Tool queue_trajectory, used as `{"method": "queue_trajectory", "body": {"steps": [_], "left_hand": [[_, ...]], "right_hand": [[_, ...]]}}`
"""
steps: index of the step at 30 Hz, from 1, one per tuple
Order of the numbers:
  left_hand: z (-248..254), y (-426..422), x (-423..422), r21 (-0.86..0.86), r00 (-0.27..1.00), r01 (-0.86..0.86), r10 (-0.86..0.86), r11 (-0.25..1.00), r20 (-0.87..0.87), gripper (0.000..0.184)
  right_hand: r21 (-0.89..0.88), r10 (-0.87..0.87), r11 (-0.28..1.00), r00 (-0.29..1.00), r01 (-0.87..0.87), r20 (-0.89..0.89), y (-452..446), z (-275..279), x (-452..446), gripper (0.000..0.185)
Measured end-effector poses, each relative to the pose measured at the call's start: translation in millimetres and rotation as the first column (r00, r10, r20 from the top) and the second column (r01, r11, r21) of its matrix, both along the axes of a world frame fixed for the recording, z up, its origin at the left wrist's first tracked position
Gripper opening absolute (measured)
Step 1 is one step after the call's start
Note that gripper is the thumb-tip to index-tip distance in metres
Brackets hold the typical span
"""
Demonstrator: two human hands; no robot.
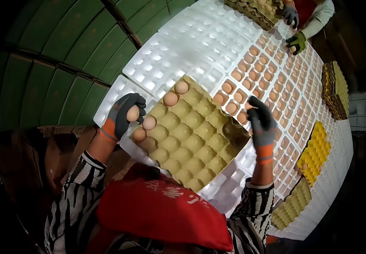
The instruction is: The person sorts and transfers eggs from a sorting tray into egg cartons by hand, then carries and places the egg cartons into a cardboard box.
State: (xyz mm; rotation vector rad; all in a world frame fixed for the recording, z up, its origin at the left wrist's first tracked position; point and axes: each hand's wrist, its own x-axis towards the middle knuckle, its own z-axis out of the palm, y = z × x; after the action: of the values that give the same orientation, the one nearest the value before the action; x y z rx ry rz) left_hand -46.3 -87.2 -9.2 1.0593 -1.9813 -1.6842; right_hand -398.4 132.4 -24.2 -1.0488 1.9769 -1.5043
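Note:
My left hand [128,113], in a grey glove with an orange cuff, holds a brown egg [133,113] at the left corner of a pulp egg tray [187,137]. Several eggs, such as this pale one [149,123], sit along that tray's upper-left side; most of its cups hold nothing. Beyond the tray's right corner, my right hand [261,122], gloved alike, has its fingers closed round an egg [249,105] above the white foam trays [229,94]. Eggs fill many foam compartments near it.
A co-worker's gloved hands [295,41] work at the top right beside stacked pulp trays [255,12]. More tray stacks [334,91], a yellow tray [315,152] and a pulp tray [292,204] lie right. Green crates [60,55] stand left.

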Motion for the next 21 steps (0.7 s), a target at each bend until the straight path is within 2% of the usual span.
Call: {"method": "queue_trajectory", "body": {"steps": [1,2,3,4,5,7,8,9,10,11,12,13,15,16,17,18,19,20,21], "left_hand": [[8,2,-2,0.105,0.999,-0.042,0.043,0.994,-0.001,0.026],[15,6,-2,0.095,0.994,-0.086,0.079,0.992,0.074,0.026],[19,10,-2,0.084,0.982,-0.129,0.116,0.988,0.15,0.026],[22,13,1,0.07,0.962,-0.173,0.153,0.982,0.225,0.027],[21,15,6,-0.097,0.958,-0.089,0.112,0.991,0.264,0.029],[17,22,18,-0.399,0.93,0.107,0.05,0.911,0.364,0.033],[22,29,21,-0.318,0.868,0.121,0.056,0.94,0.494,0.042],[15,35,26,-0.329,0.824,0.165,0.054,0.93,0.565,0.053],[5,44,32,-0.421,0.799,0.259,0.051,0.869,0.598,0.057],[-1,52,37,-0.499,0.774,0.351,0.055,0.792,0.631,0.061],[0,59,37,-0.497,0.763,0.349,0.067,0.794,0.643,0.061],[-4,61,36,-0.51,0.747,0.358,0.088,0.782,0.659,0.061],[-12,64,35,-0.528,0.707,0.386,0.126,0.756,0.696,0.059],[-9,61,30,-0.465,0.639,0.424,0.107,0.777,0.762,0.055],[-8,60,30,-0.471,0.661,0.407,0.103,0.783,0.743,0.052],[-6,60,31,-0.476,0.682,0.39,0.1,0.788,0.725,0.049],[-6,61,33,-0.481,0.701,0.374,0.098,0.793,0.706,0.047],[-6,60,39,-0.571,0.811,0.271,0.136,0.775,0.569,0.037],[-4,56,45,-0.337,0.879,0.08,0.093,0.938,0.468,0.037]], "right_hand": [[0.035,0.173,0.985,0.974,-0.169,-0.146,-31,17,28,0.035],[0.078,0.29,0.957,0.905,-0.28,-0.311,-56,16,46,0.043],[0.178,0.409,0.909,0.731,-0.376,-0.546,-80,22,58,0.051],[0.183,0.445,0.882,0.64,-0.434,-0.627,-103,25,70,0.052],[0.155,0.476,0.83,0.535,-0.536,-0.698,-127,-3,67,0.053],[0.24,0.438,0.812,0.283,-0.533,-0.853,-154,-28,68,0.058],[0.247,0.471,0.8,0.318,-0.546,-0.823,-157,-34,66,0.058],[0.256,0.505,0.788,0.35,-0.56,-0.789,-158,-37,60,0.058],[0.267,0.54,0.774,0.377,-0.575,-0.753,-160,-36,57,0.058],[0.099,0.553,0.809,0.692,-0.58,-0.464,-154,-36,56,0.055],[-0.041,0.505,0.86,0.86,-0.509,-0.072,-140,-31,58,0.052],[-0.127,0.4,0.916,0.849,-0.38,0.345,-130,-22,62,0.049],[-0.228,0.371,0.927,0.63,-0.299,0.682,-122,-1,72,0.045],[-0.058,0.355,0.916,0.732,-0.398,0.581,-126,5,74,0.041],[-0.006,0.527,0.845,0.829,-0.535,0.19,-130,7,87,0.038],[0.054,0.566,0.819,0.788,-0.572,-0.243,-135,9,99,0.034],[0.172,0.619,0.769,0.651,-0.616,-0.438,-143,8,106,0.032],[0.278,0.625,0.745,0.488,-0.606,-0.61,-149,9,116,0.033],[0.381,0.673,0.718,0.439,-0.583,-0.595,-150,14,121,0.033]]}}
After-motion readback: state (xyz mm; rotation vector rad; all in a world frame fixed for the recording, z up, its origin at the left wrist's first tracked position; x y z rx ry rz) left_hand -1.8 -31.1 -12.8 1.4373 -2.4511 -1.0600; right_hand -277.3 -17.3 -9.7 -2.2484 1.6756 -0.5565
